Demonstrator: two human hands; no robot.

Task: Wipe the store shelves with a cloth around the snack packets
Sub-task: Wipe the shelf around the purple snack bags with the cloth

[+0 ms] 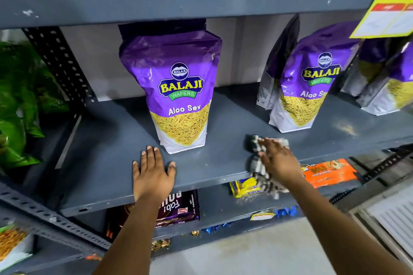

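Observation:
A grey metal shelf holds purple Balaji Aloo Sev packets. One packet stands upright in the middle, a second stands to the right, and more packets lean at the far right. My left hand lies flat and open on the shelf's front edge, just left of the middle packet's base. My right hand presses a black-and-white checked cloth onto the shelf between the two packets; part of the cloth hangs over the front edge.
Green packets fill the bay to the left, past a perforated upright. A yellow price tag hangs from the shelf above at the right. The lower shelf carries a brown biscuit pack, a yellow pack and an orange pack.

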